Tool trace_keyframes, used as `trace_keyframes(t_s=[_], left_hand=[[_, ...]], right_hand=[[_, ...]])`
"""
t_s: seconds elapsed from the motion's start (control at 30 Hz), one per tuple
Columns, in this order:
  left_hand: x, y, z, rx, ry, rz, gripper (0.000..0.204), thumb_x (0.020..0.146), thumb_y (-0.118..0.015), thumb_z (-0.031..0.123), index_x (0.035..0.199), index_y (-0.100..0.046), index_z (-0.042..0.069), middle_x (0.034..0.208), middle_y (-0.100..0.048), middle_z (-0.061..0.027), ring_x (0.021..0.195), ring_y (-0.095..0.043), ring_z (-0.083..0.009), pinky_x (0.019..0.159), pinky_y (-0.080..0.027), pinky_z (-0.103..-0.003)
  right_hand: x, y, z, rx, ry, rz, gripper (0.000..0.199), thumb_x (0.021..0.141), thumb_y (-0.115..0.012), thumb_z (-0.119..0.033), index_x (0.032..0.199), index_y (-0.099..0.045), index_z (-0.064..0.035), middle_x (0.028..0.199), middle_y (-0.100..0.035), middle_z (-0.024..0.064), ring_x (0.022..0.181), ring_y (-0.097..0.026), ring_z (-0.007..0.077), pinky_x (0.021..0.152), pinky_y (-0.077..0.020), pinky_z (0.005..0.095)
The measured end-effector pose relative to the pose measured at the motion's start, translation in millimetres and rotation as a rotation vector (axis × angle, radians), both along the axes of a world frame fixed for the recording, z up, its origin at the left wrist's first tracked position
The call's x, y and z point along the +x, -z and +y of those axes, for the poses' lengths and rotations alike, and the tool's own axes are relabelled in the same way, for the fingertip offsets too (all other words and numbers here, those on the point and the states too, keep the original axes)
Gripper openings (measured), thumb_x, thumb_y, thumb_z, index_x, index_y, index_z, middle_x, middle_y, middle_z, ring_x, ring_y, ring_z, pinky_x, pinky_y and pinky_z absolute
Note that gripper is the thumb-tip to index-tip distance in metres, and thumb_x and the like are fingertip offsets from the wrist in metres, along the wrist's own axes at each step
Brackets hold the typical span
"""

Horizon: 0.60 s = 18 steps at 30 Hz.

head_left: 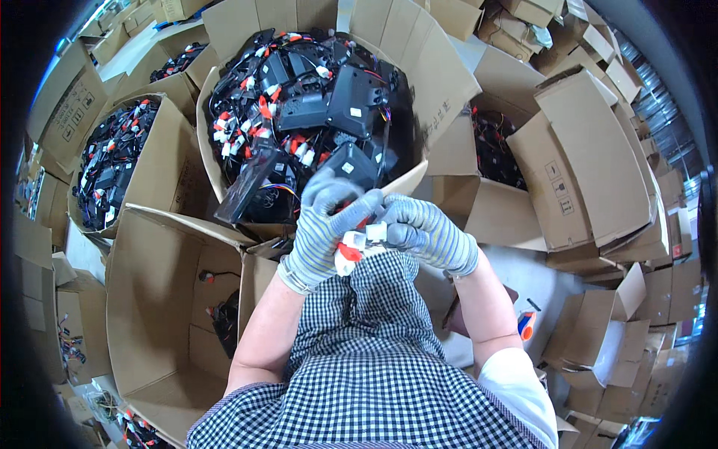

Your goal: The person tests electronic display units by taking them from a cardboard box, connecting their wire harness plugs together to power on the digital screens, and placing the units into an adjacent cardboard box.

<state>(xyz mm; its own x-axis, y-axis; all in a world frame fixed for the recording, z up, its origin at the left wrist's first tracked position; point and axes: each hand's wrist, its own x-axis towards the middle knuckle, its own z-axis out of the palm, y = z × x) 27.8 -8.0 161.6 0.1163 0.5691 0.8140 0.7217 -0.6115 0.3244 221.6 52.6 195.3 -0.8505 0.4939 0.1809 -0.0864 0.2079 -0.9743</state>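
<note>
ok so grey-striped gloved left hand (320,224) is clamped on red-and-white plastic connectors (349,252), gloved right hand (434,236) pinching a boxy white connector (376,233) just right of them

Free room inside the lower-left carton (161,314); heaped box (441,75) a barrier just beyond the right hand (430,233).

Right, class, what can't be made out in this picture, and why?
All in the head view:
What the left hand and right hand enclose beyond the white connectors: hidden by their own grip.
Large carton's floor: covered by black plastic housings.
Print on their white labels: too small.
Connector pile, lower left: cut off by the bottom edge.
</note>
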Motion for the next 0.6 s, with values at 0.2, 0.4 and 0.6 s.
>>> trace_keyframes(t_s=[0.2, 0.4, 0.6], left_hand=[[4.2, -15.2, -7.9, -0.231, 0.296, 0.062, 0.043, 0.064, -0.069, 0.015, 0.106, -0.064, 0.012, 0.097, -0.060, -0.0051, 0.095, -0.057, -0.0248, 0.094, -0.039, -0.041], [5.4, 14.5, -16.9, -0.473, 0.295, -0.561, 0.014, 0.074, -0.067, 0.004, 0.085, -0.061, 0.010, 0.085, -0.060, -0.0025, 0.090, -0.055, -0.0217, 0.087, -0.042, -0.034], [6.2, 19.7, -5.6, -0.438, 0.235, -0.277, 0.016, 0.070, -0.064, 0.008, 0.084, -0.069, 0.015, 0.087, -0.066, 0.0010, 0.096, -0.056, -0.0182, 0.091, -0.040, -0.033]], right_hand=[[23.7, 11.3, -12.1, -0.286, -0.016, -0.107, 0.026, 0.089, -0.061, -0.031, 0.098, -0.064, -0.0068, 0.085, -0.062, 0.0003, 0.074, -0.058, 0.0098, 0.065, -0.0477, 0.0232], [40.9, 5.1, -24.1, -0.491, 0.353, 0.061, 0.036, 0.090, -0.059, -0.037, 0.100, -0.063, -0.0029, 0.090, -0.067, 0.0078, 0.069, -0.063, 0.0080, 0.057, -0.0482, 0.0174], [40.4, 37.0, -26.2, -0.444, 0.523, -0.026, 0.026, 0.092, -0.057, -0.030, 0.091, -0.062, -0.0046, 0.081, -0.067, 0.0055, 0.050, -0.052, 0.0040, 0.045, -0.0372, 0.0167]])
